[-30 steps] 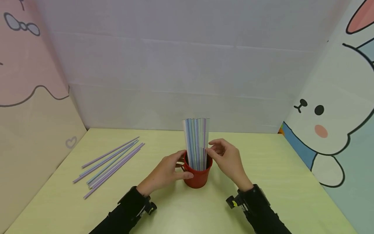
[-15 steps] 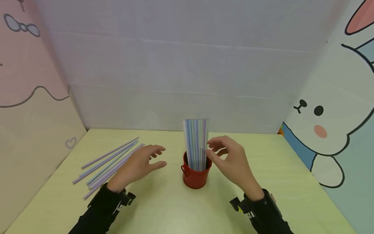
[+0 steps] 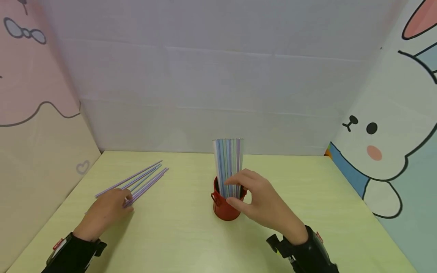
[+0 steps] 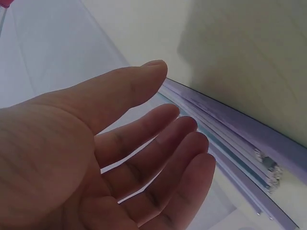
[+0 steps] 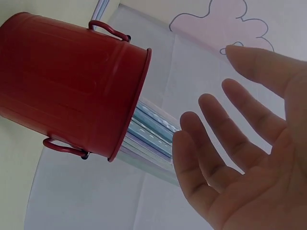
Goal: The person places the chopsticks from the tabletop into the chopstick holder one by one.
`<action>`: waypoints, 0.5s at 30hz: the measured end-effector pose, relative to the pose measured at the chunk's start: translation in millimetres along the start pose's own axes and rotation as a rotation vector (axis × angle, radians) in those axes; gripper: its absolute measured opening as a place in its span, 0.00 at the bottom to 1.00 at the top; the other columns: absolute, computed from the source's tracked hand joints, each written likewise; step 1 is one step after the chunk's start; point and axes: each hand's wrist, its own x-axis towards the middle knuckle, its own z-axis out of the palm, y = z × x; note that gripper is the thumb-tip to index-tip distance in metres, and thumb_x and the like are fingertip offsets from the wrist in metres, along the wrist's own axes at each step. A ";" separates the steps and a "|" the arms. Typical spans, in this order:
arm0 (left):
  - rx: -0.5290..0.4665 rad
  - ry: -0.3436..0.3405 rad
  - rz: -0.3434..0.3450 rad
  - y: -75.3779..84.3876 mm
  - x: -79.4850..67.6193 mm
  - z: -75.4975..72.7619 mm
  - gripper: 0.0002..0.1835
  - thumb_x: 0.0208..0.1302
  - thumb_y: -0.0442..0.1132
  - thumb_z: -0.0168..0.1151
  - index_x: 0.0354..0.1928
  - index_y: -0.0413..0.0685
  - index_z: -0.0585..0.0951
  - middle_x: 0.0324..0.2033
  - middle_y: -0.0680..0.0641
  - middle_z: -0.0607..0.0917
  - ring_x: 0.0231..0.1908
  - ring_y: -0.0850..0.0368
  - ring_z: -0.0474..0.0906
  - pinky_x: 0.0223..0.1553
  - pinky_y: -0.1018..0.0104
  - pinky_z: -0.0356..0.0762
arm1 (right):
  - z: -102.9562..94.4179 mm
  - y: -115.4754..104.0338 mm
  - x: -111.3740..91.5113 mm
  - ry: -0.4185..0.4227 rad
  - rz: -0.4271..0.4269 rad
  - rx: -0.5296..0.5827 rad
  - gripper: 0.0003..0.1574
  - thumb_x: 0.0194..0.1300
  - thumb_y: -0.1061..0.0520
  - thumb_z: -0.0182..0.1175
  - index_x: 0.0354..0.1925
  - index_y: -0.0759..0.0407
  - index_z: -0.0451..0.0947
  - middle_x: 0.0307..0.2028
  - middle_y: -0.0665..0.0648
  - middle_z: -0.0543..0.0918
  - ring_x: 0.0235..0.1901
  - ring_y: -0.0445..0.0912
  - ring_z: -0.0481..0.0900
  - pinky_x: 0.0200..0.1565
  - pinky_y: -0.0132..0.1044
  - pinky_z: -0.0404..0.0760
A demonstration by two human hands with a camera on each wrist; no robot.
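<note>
My left hand [image 3: 104, 212] is over the near part of the loose pastel straw-like sticks [image 3: 153, 181], fanned out on the table's left side. In the left wrist view its fingers are gently bent, with the fingertips right beside the sticks [image 4: 240, 121]. A small red bucket [image 3: 226, 211] with little side handles stands mid-table, holding an upright bundle of similar sticks [image 3: 228, 159]. My right hand [image 3: 264, 201] is at the bucket's right, relaxed, thumb and fingers spread apart in front of its rim. The right wrist view shows the bucket [image 5: 72, 81] beside the fingertips, nothing in the palm.
The pale yellow table [image 3: 191, 242] ends at a whitish back wall [image 3: 211, 83]. Cartoon-printed panels flank it, a pink and cream one [image 3: 37, 159] on the left and a rabbit picture [image 3: 392, 144] on the right.
My left hand has let go of the bucket and moved left to the loose sticks. My right hand has shifted from the bundle's right side to in front of the bucket's rim.
</note>
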 end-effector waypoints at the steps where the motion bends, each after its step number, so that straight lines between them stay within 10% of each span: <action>1: 0.005 -0.008 -0.015 -2.3 -2.5 0.7 0.10 0.49 0.35 0.72 0.32 0.43 0.80 0.22 0.54 0.74 0.24 0.60 0.66 0.25 0.63 0.68 | 1.1 -0.3 0.1 -0.014 -0.009 0.005 0.21 0.59 0.55 0.68 0.50 0.45 0.75 0.45 0.42 0.74 0.41 0.38 0.70 0.35 0.33 0.77; 15: 0.018 0.011 -0.011 -7.0 -8.3 11.8 0.12 0.46 0.30 0.72 0.28 0.47 0.77 0.19 0.56 0.72 0.21 0.62 0.66 0.23 0.64 0.68 | 8.9 -0.4 0.1 -0.051 -0.044 0.004 0.21 0.59 0.57 0.67 0.49 0.44 0.75 0.45 0.42 0.73 0.36 0.36 0.70 0.31 0.28 0.76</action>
